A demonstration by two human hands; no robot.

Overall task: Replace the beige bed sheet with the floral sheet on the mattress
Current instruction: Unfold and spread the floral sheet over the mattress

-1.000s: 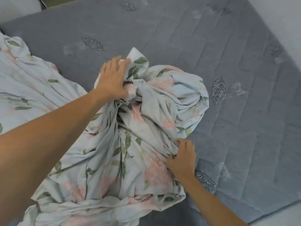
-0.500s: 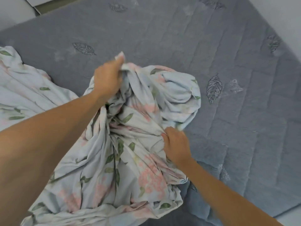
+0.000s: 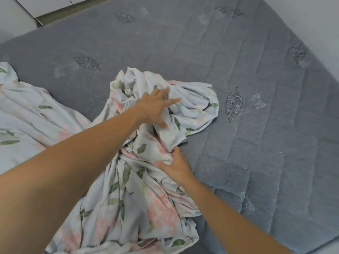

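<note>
Sheet (image 3: 128, 189): floral, bunched in a heap on the bare grey mattress (image 3: 238, 52).
Left hand (image 3: 156, 107): fingers spread, resting on the heap.
Right hand (image 3: 174, 165): pinching a fold.
Handling: likely light, limp; best taken by an edge or corner.

The floral sheet (image 3: 128, 198) runs off the left and bottom edges of the frame, so its full spread cannot be seen. The right hand (image 3: 174, 166) has its fingertips buried in a fold. Both forearms are cut by the lower edges. The mattress (image 3: 238, 52) is cropped at the right and top.
</note>
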